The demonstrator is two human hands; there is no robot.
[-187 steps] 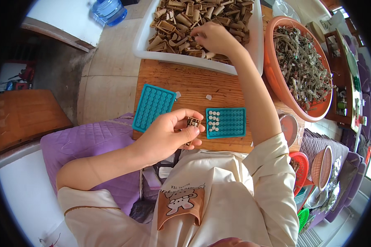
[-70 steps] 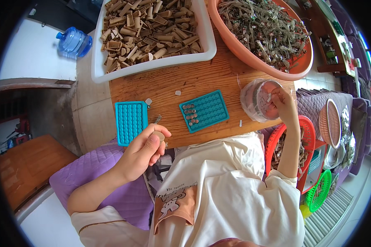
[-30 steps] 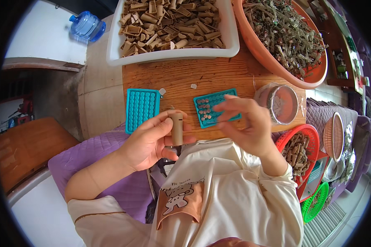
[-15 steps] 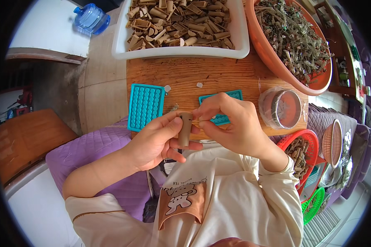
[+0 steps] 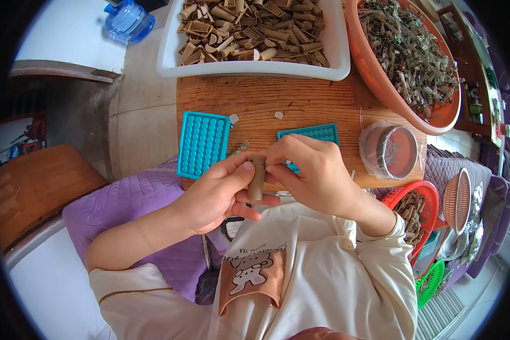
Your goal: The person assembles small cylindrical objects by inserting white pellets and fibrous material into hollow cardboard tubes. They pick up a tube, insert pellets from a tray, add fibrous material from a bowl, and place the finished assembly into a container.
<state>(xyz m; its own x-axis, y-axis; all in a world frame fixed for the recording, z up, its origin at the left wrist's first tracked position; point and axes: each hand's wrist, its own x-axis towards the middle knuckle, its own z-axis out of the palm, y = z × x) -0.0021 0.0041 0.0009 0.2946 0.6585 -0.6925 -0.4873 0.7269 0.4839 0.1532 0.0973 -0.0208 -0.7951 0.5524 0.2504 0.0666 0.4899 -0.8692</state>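
A brown, tube-shaped plastic piece (image 5: pixel 256 186) stands roughly upright in front of my body, near the table's front edge. My left hand (image 5: pixel 212 195) grips it, thumb on its upper left side, lower fingers extended beneath. Against the piece's upper right side, my right hand (image 5: pixel 320 173) pinches thumb and forefinger together. A thin, small bit pokes out between those fingertips; it is too small to name. Just behind the right hand lies a teal tray with small round cells (image 5: pixel 323 131), partly covered. A second teal tray (image 5: pixel 203 144) lies left of the hands.
A white bin (image 5: pixel 255 69) of brown plastic pieces stands at the back. Right of it is an orange basin (image 5: pixel 354 51) heaped with tangled wired parts. A plastic-lined round container (image 5: pixel 379 161) sits on the table's right; a red basket (image 5: pixel 430 192) with brown pieces is beside the table.
The yellowish thin strands that showed between my right fingertips and the brown piece no longer show. My right fingers are now nearer the piece. The whole view has shifted slightly.
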